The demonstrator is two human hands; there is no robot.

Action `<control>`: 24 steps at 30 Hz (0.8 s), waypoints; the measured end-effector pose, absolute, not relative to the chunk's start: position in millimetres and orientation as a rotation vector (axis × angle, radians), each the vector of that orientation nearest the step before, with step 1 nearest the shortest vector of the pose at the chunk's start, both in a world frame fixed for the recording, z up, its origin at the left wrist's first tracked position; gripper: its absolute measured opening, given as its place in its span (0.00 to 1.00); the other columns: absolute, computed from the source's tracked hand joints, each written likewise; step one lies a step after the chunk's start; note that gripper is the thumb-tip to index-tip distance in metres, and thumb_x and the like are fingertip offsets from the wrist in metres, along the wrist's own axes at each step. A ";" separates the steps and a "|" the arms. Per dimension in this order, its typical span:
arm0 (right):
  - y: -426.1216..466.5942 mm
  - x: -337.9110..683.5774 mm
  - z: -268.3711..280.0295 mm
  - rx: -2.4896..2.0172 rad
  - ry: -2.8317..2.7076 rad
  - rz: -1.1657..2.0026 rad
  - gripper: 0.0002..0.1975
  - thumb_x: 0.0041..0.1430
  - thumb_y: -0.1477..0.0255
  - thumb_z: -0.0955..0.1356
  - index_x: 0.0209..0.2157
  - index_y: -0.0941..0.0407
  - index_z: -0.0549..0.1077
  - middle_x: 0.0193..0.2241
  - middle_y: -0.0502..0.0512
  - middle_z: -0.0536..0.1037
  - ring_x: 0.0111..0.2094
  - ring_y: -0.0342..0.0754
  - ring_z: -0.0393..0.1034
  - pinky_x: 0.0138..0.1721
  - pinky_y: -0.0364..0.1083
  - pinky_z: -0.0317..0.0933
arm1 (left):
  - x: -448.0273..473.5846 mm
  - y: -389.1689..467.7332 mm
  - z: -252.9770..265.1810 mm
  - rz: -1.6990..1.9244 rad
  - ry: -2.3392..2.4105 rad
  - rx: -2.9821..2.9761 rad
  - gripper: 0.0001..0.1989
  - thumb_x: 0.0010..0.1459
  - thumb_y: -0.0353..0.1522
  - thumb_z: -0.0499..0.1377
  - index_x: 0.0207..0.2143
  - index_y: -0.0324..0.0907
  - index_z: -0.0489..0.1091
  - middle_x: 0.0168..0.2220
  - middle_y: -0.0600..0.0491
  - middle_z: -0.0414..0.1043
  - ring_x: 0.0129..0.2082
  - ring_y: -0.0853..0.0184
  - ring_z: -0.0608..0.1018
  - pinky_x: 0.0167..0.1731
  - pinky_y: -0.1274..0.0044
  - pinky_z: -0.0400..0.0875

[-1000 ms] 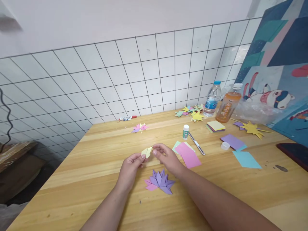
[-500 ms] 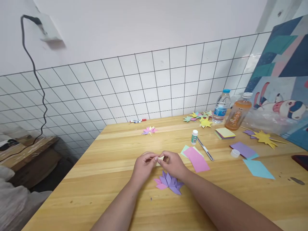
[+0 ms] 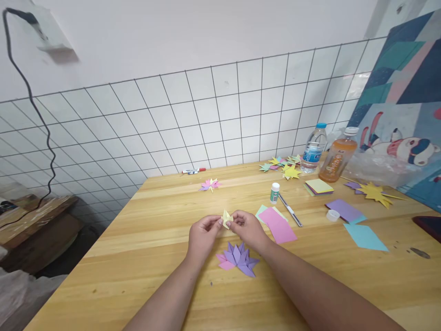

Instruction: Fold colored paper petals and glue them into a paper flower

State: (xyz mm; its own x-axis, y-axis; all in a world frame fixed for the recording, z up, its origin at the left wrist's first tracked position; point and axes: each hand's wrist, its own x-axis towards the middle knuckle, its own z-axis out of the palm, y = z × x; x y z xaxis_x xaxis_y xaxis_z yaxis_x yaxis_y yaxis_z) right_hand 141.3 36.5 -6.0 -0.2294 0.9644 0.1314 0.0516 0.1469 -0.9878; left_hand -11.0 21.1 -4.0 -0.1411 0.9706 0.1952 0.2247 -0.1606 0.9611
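Note:
Between my two hands is a small folded piece of pale yellow paper (image 3: 226, 218), its pointed tip upward. My left hand (image 3: 205, 231) pinches its left side between thumb and fingers. The right side is pinched by my right hand (image 3: 246, 228). Just below the hands, a purple and pink folded-paper piece (image 3: 237, 259) with several points lies on the wooden table (image 3: 155, 257). To the right of my right hand lie a pink paper sheet (image 3: 278, 225) and pale green paper (image 3: 260, 212) partly under it.
Behind the sheets stand a glue stick (image 3: 274, 193) and a lying utility knife (image 3: 290, 210). A water bottle (image 3: 313, 149) and an orange drink bottle (image 3: 338, 156) stand at the back right, near a stack of paper squares (image 3: 319, 186). Folded-paper stars (image 3: 291, 171) lie near the wall.
The yellow paper has been raised and turned, so its pointed folded shape shows more between my fingers. Both hands still pinch it. The whole view has shifted slightly.

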 end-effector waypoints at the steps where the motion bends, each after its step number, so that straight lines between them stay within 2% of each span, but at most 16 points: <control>1: 37.1 141.5 -7.2 -1.037 -1.482 1.225 0.08 0.48 0.68 0.68 0.24 0.57 0.67 0.19 0.45 0.65 0.23 0.40 0.60 0.26 0.40 0.54 | -10.9 19.6 -3.0 1.375 1.396 1.423 0.12 0.47 0.36 0.63 0.34 0.40 0.75 0.31 0.49 0.78 0.32 0.63 0.78 0.35 0.74 0.72; 3: 38.1 142.0 -8.9 -1.021 -1.465 1.236 0.08 0.49 0.68 0.68 0.25 0.57 0.68 0.20 0.46 0.65 0.23 0.40 0.60 0.26 0.40 0.54 | -11.1 16.5 -1.1 1.392 1.379 1.440 0.11 0.48 0.35 0.63 0.35 0.40 0.74 0.32 0.50 0.78 0.33 0.64 0.78 0.36 0.75 0.72; 8: 40.1 142.3 -10.1 -0.961 -1.444 1.293 0.08 0.49 0.68 0.68 0.26 0.57 0.68 0.20 0.46 0.66 0.23 0.40 0.60 0.26 0.40 0.54 | -13.8 14.2 0.1 1.338 1.388 1.539 0.06 0.48 0.34 0.62 0.29 0.41 0.72 0.29 0.52 0.75 0.31 0.66 0.77 0.33 0.77 0.70; 12: 40.4 142.0 -11.4 -0.949 -1.439 1.276 0.09 0.47 0.68 0.69 0.25 0.57 0.67 0.20 0.45 0.64 0.22 0.40 0.59 0.26 0.40 0.53 | -14.7 16.8 -1.3 1.286 1.320 1.557 0.07 0.48 0.34 0.63 0.28 0.41 0.70 0.27 0.54 0.73 0.29 0.67 0.75 0.32 0.78 0.70; 17: 39.0 142.4 -11.6 -0.944 -1.444 1.300 0.10 0.46 0.67 0.70 0.26 0.57 0.68 0.20 0.45 0.64 0.23 0.40 0.59 0.26 0.40 0.54 | -15.1 17.2 -1.3 1.270 1.289 1.571 0.08 0.50 0.35 0.61 0.31 0.41 0.71 0.30 0.52 0.74 0.31 0.66 0.75 0.34 0.76 0.70; 24: 38.7 141.8 -13.1 -0.922 -1.474 1.344 0.12 0.45 0.64 0.71 0.26 0.57 0.68 0.22 0.47 0.69 0.23 0.40 0.61 0.25 0.40 0.54 | -15.4 17.3 0.7 1.273 1.315 1.490 0.10 0.47 0.38 0.63 0.25 0.39 0.70 0.24 0.54 0.72 0.27 0.68 0.74 0.30 0.78 0.68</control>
